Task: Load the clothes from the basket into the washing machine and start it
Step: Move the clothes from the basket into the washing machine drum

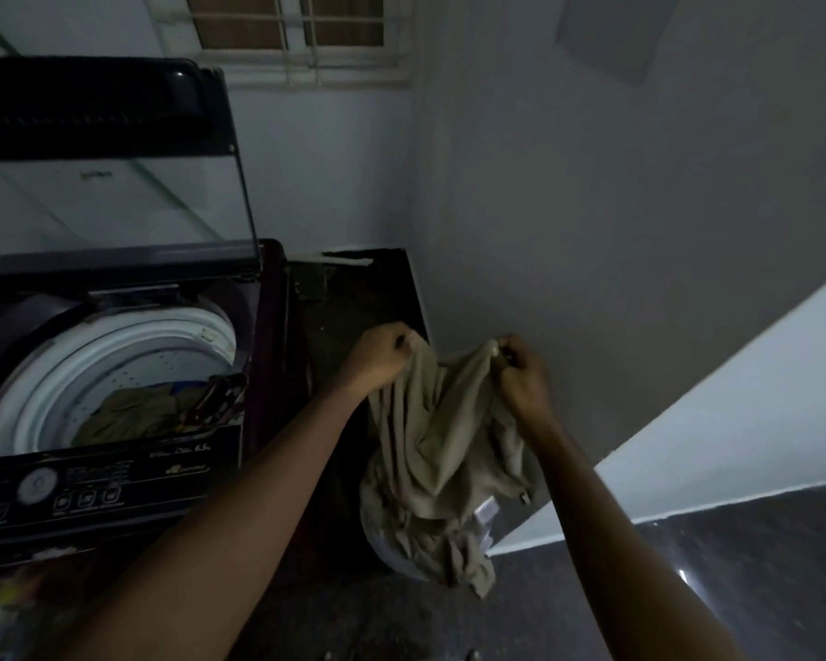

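You are gripping a beige garment [442,450] in both fists, left hand [377,360] and right hand [523,374] clenching its top edge, beside the open washing machine [115,479].

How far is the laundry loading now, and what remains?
Done: lid open, some clothes already in the drum. In hand: left hand and right hand hold a beige garment above the basket. Left: drop it in, close the lid, start at the control panel.

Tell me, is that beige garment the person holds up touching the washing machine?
Apart. The head view shows the beige garment hanging from both hands, with dark floor visible between it and the washing machine to its left.
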{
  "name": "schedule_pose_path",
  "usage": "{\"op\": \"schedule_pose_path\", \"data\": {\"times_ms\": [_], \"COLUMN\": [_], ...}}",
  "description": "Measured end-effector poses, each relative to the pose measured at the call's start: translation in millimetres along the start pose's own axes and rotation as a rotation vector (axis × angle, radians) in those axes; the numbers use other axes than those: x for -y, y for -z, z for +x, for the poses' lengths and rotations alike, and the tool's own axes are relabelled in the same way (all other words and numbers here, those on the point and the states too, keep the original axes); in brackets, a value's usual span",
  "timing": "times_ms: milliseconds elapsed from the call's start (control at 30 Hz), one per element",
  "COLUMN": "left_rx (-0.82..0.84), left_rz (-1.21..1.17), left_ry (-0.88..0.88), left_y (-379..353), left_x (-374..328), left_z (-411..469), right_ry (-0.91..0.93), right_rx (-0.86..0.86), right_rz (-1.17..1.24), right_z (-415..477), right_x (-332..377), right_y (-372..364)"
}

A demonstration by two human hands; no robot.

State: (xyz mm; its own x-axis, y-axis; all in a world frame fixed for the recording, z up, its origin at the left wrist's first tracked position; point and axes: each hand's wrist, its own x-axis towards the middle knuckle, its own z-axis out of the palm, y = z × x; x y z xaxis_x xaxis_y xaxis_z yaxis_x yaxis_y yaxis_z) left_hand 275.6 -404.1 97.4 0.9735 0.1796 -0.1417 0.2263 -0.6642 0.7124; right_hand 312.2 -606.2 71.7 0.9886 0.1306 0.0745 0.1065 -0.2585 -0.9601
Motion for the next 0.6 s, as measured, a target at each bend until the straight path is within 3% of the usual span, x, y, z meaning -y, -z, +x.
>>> {"op": "schedule_pose_path", "data": {"times_ms": [100,200,367,467,600], "left_rx": [0.201,0.267,-0.176,-0.237,-0.302], "left_rz": [0.125,-0.101,-0.256,-0.284,-0.395], "left_ry": [0.022,-0.151,-0.056,-0.045,-0.055], "left_y": [-6.1,-18.3,-27.4,-16.8,-6.1], "left_x": [2.2,-10.0,-18.5,-17.2,-24.5], "left_z": [-5.8,-19.2,-15.6,-11.8,-13.3], "right_ry": [0.079,0.165,0.196,0.173,-0.053], "right_rx": [0.046,0.098,0.173,0.175,0.578], "right_rz": [-0.008,-0.034,0.151,0.102,-0.235], "right_z": [7.0,12.3,21.3,15.8,-5.0], "right_x": [28.6,51.5,73.1,56.3,1.7], "right_y": [-4.0,-11.8,-21.2,-7.8,4.9]}}
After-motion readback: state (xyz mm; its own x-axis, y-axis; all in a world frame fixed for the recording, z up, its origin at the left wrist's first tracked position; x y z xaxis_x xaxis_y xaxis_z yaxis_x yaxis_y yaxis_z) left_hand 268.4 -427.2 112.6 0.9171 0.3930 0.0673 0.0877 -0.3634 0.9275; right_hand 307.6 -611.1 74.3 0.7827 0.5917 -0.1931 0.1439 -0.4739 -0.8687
